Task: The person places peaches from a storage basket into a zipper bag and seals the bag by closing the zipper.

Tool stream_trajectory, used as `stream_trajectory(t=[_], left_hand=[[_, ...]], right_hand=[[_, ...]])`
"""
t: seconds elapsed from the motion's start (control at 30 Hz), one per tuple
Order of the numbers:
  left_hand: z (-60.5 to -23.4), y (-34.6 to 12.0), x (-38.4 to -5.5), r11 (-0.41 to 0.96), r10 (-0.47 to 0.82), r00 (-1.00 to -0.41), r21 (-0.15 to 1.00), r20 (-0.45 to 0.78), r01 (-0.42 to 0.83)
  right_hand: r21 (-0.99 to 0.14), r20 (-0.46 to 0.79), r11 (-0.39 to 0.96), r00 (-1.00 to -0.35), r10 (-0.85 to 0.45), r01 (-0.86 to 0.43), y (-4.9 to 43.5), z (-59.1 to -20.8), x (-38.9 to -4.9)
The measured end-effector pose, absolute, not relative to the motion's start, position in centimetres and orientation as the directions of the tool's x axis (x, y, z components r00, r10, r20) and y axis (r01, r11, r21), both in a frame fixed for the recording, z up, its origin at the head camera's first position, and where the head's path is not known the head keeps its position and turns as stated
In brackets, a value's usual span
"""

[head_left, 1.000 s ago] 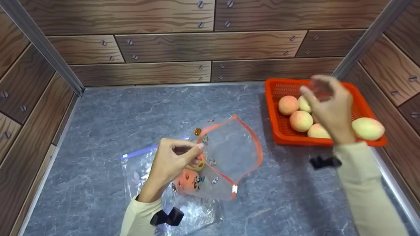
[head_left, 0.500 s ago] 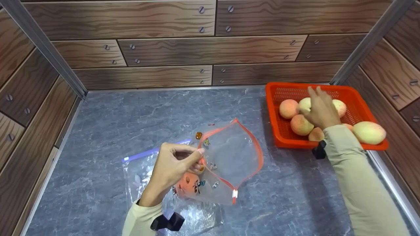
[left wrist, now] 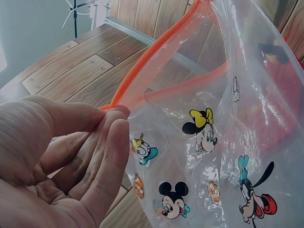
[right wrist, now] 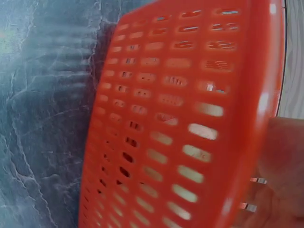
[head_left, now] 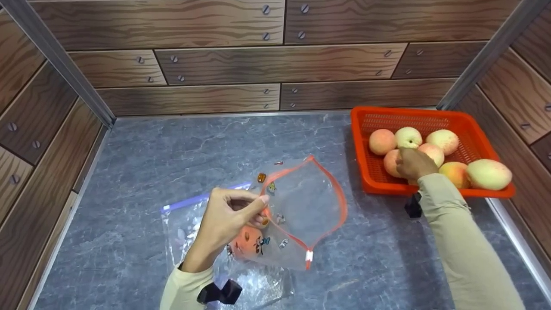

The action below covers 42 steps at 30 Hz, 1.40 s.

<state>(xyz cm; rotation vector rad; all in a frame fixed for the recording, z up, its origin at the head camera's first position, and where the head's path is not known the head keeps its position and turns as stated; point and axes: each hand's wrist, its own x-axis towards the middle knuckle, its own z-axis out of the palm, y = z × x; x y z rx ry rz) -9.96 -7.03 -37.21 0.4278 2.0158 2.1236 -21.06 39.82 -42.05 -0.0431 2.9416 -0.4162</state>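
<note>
My left hand [head_left: 232,219] pinches the orange-red rim of a clear zip bag [head_left: 288,252] printed with cartoon figures. The bag's mouth gapes toward the right, with a white slider [head_left: 309,256] at its near end. A peach [head_left: 246,243] shows through the film below the left hand. In the left wrist view, thumb and fingertips [left wrist: 116,114] meet on the orange zip strip. My right hand [head_left: 415,163] reaches down into a red basket [head_left: 359,146] among several peaches [head_left: 408,137]. Its fingertips are hidden, and the basket wall [right wrist: 156,128] blocks most of the right wrist view.
A second clear bag [head_left: 185,204] with a purple zip lies flat beneath the first. One large pale peach [head_left: 489,174] rests at the basket's right front edge. Wood-patterned walls [head_left: 215,66] bound the grey marbled table [head_left: 193,146] at the back and sides.
My right hand has come down from above the basket to its front part, in among the peaches. The left hand has stayed on the bag's rim.
</note>
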Motion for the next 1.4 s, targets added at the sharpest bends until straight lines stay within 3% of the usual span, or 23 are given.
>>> stream_trajectory(t=[0.4,0.87,1.4], left_hand=[[-37.5,-7.4,-9.7,-0.073,0.325,-0.941,0.994,0.098,0.078],[-37.5,-7.4,-9.7,-0.078,0.327,-0.94,0.994,0.097,0.075],[-37.5,-7.3,-9.6,-0.078,0.328,-0.94,0.994,0.099,0.077]], right_hand=[[-0.426,0.066,0.905,-0.997,0.034,0.002,39.4,-42.6,-20.8],[-0.444,-0.048,0.896,-0.998,-0.049,-0.022,39.0,-42.5,-20.6],[-0.444,-0.05,0.894,-0.994,-0.098,-0.065,38.3,-43.2,-20.4]])
